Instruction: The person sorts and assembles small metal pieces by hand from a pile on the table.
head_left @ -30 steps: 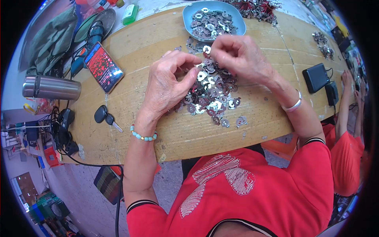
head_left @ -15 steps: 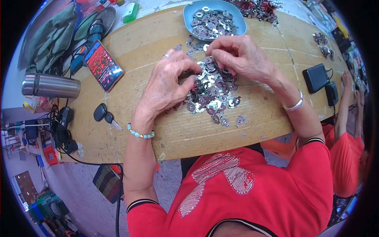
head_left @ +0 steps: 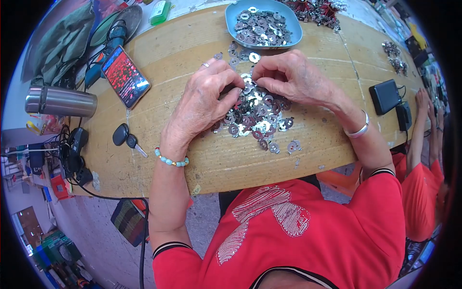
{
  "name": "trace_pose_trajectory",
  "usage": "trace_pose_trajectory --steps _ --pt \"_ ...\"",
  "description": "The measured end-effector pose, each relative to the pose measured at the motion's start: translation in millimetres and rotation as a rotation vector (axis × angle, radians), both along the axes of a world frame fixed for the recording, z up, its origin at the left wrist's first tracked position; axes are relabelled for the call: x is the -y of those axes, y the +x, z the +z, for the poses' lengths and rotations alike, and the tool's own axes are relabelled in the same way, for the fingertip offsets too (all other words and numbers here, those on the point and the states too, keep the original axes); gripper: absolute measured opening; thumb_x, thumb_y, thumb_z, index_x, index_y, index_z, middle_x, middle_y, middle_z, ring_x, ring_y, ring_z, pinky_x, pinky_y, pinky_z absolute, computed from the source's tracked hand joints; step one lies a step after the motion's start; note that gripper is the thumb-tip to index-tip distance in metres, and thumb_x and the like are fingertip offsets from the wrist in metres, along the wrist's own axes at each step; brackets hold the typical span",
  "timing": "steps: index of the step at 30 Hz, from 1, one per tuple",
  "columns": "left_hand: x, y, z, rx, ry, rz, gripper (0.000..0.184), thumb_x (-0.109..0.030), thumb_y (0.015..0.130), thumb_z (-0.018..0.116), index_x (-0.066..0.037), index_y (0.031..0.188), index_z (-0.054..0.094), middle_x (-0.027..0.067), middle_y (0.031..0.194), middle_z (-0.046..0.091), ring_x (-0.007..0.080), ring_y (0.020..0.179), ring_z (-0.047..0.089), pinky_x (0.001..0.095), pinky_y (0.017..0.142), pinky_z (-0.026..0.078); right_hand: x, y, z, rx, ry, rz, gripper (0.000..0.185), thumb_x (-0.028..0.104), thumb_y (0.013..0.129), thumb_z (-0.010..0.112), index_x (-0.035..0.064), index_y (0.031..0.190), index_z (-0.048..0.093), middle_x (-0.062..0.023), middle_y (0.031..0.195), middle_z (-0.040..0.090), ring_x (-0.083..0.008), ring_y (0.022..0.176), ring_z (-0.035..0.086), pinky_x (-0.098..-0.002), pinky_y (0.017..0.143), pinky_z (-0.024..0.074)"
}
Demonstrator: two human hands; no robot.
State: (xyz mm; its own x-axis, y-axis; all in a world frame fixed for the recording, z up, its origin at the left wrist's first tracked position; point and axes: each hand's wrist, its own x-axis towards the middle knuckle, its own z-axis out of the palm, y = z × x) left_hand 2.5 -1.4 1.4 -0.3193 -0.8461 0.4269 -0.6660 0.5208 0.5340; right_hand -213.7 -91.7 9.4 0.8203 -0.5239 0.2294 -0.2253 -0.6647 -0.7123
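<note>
Discs apparently being picked over by left hand and right hand; both curled, grasp can't be told; fine pinch needed next.

Wooden table: tan top, scuffed, whitish scratches; a thin seam crosses it toward the far edge. Floor, below the table's near edge: grey, mottled. Orange seat, partly hidden, under the table's near edge, right of its middle; exact form cannot be told. White surface beyond the table's far edge. Cluttered green stack well left of the table; contents too small to tell. Light: cool, diffuse, soft glare on the table.
</note>
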Motion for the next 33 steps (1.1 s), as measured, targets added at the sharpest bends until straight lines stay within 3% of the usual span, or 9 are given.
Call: trace_pose_trajectory --steps 7,19,22,25,28,31,33 --pt "0.9 -1.3 -1.8 0.022 -0.022 -0.012 0.008 -0.002 0.084 0.066 0.000 0.089 0.059 0.0138 0.084 0.056 0.0336 0.083 0.056 0.0409 0.085 0.045 -1.4 0.8 3.5 -0.020 0.017 -0.020 0.014 0.009 0.085 0.066 -0.0011 0.095 0.069 -0.0163 0.077 0.068 -0.0268 0.068 0.067 -0.0366 0.066 0.0530" --pt "0.9 -3.3 0.3 -0.119 0.058 -0.027 0.008 -0.003 0.085 0.064 0.000 0.090 0.059 0.0100 0.082 0.054 0.0255 0.079 0.052 0.0355 0.074 0.044 -4.2 1.9 10.5 0.010 -0.012 0.029 0.012 0.008 0.084 0.067 0.0009 0.093 0.066 -0.0129 0.076 0.066 -0.0245 0.067 0.065 -0.0354 0.063 0.0517" --pt "0.4 -6.3 0.2 -0.160 0.091 -0.019 0.007 -0.005 0.085 0.064 0.000 0.087 0.059 0.0128 0.079 0.055 0.0318 0.079 0.054 0.0408 0.077 0.044 -3.3 0.8 8.8 -0.013 0.023 0.013 0.011 0.008 0.084 0.067 0.0007 0.092 0.065 -0.0121 0.076 0.066 -0.0233 0.066 0.064 -0.0346 0.062 0.0511" --pt "1.5 -6.6 -1.9 -0.177 0.078 -0.013 0.007 -0.005 0.085 0.064 0.000 0.087 0.059 0.0126 0.079 0.054 0.0310 0.078 0.054 0.0406 0.075 0.045 -2.9 1.2 7.9 0.017 -0.008 0.018 0.011 0.008 0.084 0.067 0.0004 0.092 0.065 -0.0113 0.077 0.066 -0.0217 0.064 0.063 -0.0336 0.061 0.0504" --pt "0.6 -6.7 0.7 -0.195 0.116 0.002 0.007 -0.005 0.085 0.065 0.000 0.087 0.061 0.0123 0.079 0.055 0.0293 0.077 0.055 0.0400 0.072 0.045 -3.4 1.8 10.2 0.006 -0.015 0.034 0.011 0.008 0.084 0.067 0.0006 0.092 0.065 -0.0107 0.076 0.066 -0.0206 0.064 0.062 -0.0329 0.060 0.0500" --pt "-1.0 -5.8 1.6 -0.189 0.163 0.009 0.009 -0.003 0.087 0.065 0.000 0.094 0.062 0.0064 0.085 0.056 0.0183 0.081 0.055 0.0315 0.074 0.046 -1.3 2.3 4.4 0.053 -0.083 0.059 0.010 0.007 0.084 0.067 0.0012 0.091 0.066 -0.0099 0.074 0.064 -0.0195 0.063 0.061 -0.0323 0.059 0.0498" --pt "-0.9 -5.7 -0.1 -0.204 0.167 0.047 0.009 -0.003 0.087 0.065 0.000 0.096 0.064 0.0063 0.086 0.057 0.0173 0.083 0.056 0.0308 0.073 0.047 -0.5 1.9 2.5 0.079 -0.097 0.056 0.008 0.007 0.084 0.067 0.0017 0.090 0.066 -0.0082 0.073 0.064 -0.0172 0.063 0.061 -0.0311 0.059 0.0496"
